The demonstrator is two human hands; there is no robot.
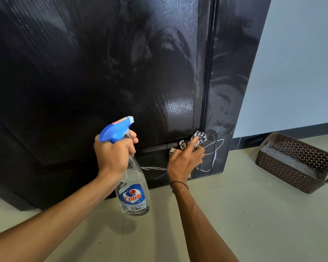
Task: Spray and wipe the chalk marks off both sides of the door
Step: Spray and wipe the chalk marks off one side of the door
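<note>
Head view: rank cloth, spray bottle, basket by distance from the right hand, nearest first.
From the right hand:
1. Cloth: in its grip, pressed to the door's lower right corner.
2. Spray bottle: to its left, held by the left hand.
3. Basket: on the floor far to its right, by the wall.

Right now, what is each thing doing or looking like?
Left hand: grips the spray bottle's neck.
Spray bottle: upright, held off the floor, liquid low.
Right hand: presses the striped cloth to the door.
Striped cloth: bunched.
Door: wet, smeared.
Chalk marks: still along the bottom.
Brown basket: on the floor.
</note>
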